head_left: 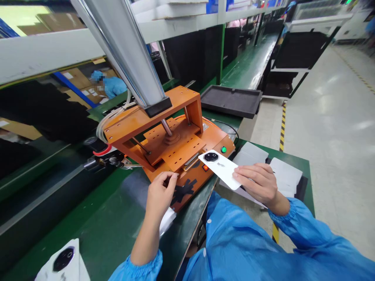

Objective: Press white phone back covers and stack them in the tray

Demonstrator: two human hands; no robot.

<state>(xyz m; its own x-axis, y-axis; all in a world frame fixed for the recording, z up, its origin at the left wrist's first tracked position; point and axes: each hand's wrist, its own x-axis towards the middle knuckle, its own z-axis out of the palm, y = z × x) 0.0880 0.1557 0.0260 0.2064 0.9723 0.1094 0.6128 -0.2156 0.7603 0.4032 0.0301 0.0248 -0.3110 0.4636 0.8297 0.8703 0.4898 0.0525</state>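
Observation:
My right hand (259, 183) grips one end of a white phone back cover (224, 170), thumb on one face and fingers across the other. The cover is tilted, its round black camera area towards the press. My left hand (162, 192) is at the front left edge of the orange pneumatic press (187, 148), fingers curled and thumb pressed to the index finger. Whatever it may pinch is hidden. Under the press plate, a slot with a light-coloured piece (191, 161) shows. At lower left, another white phone back cover (63, 261) lies on the green bench.
A silver cylinder (129, 54) rises from the press. A green button (224, 149) and a lit red switch (205, 168) are on its front. Behind stands a black tray (231, 99); white sheets (285, 175) lie on a side table at right. A co-worker (113, 84) is beyond the shelf.

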